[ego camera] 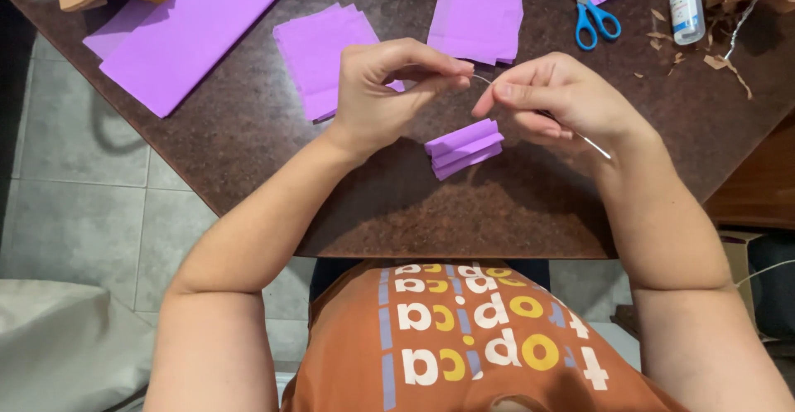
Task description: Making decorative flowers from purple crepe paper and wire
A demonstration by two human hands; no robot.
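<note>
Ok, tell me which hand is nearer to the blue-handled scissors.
Right. The right hand is just below and left of the blue-handled scissors, pinching a thin wire. The left hand is farther left, beyond the folded purple paper.

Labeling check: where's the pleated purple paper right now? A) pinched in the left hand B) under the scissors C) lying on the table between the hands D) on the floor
C: the pleated purple paper lies on the table, below the left hand and right hand, which pinch a thin wire.
</note>
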